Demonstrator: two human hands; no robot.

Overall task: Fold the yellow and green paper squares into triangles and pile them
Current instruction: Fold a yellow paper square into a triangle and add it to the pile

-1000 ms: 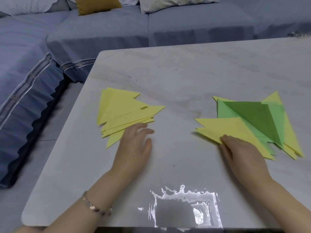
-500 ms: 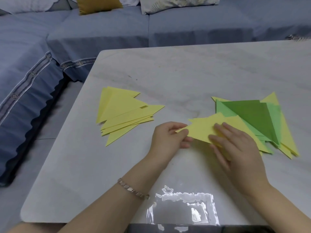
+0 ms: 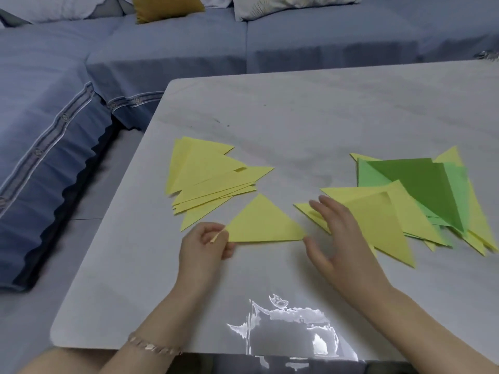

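Lying flat on the table, the folded yellow triangle sits just on the person's side of the yellow pile, off that pile's right-hand end and apart from it. Its long edge runs left to right along the near side, and its apex points away from the person, towards the pile's right tip. The left hand pinches the triangle's left corner between thumb and curled fingers; a bracelet shows on that wrist. The right hand is released, fingers spread and holding nothing, its thumb tip close to the triangle's right corner and its fingers over the near-left corner of the mixed pile. That mixed pile of yellow and green triangles, dark green uppermost, lies well to the right of the yellow pile. Half a second earlier the triangle lay against the mixed pile with both hands on it; it now stands clear of that pile, beside the yellow pile. A blue sofa lies beyond and left of the yellow pile.
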